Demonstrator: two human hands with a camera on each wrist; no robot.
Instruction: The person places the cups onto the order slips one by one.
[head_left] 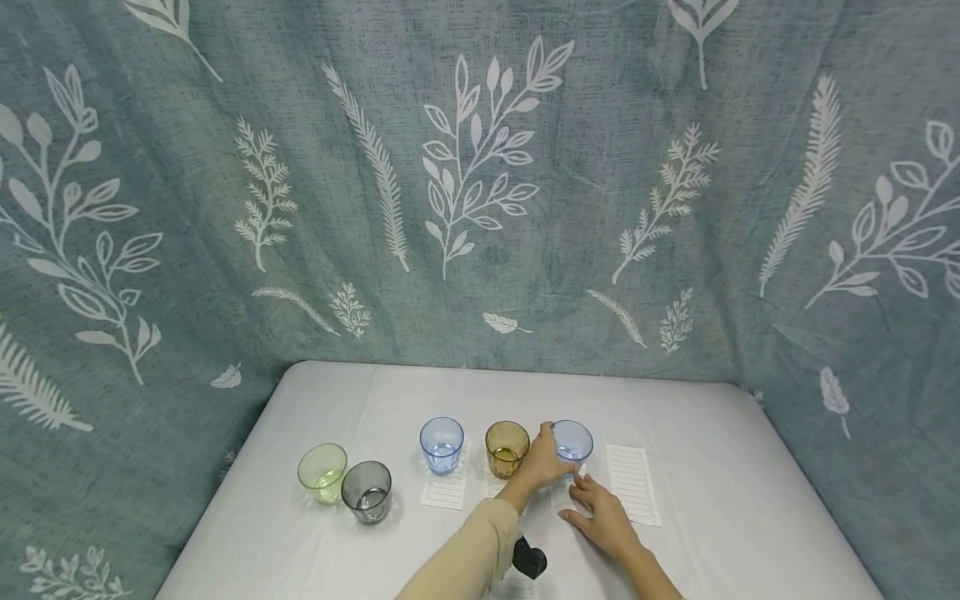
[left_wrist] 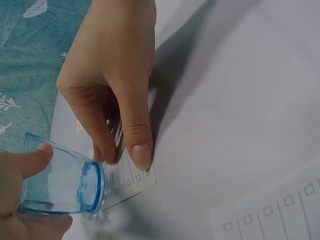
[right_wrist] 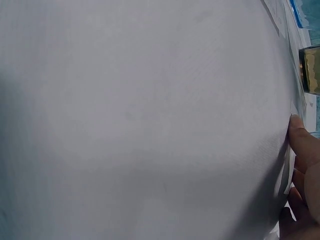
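Note:
My left hand (head_left: 546, 460) grips a clear blue glass (head_left: 575, 442) at the right end of the back row. In the left wrist view that glass (left_wrist: 57, 182) is tilted, with the thumb on one side and fingers on the other. My right hand (head_left: 602, 518) is just in front of it. Its thumb and fingers touch a ruled paper card (left_wrist: 131, 184) on the table beside the glass's base. In the right wrist view only part of the right hand (right_wrist: 306, 167) shows, at the card's edge.
An amber glass (head_left: 507, 450) and another blue glass (head_left: 442, 447) stand left of my left hand. Farther left are a green glass (head_left: 322, 473) and a grey glass (head_left: 367, 492). Another ruled card (head_left: 633, 485) lies at right on the white table (head_left: 720, 500). A patterned curtain (head_left: 480, 317) hangs behind.

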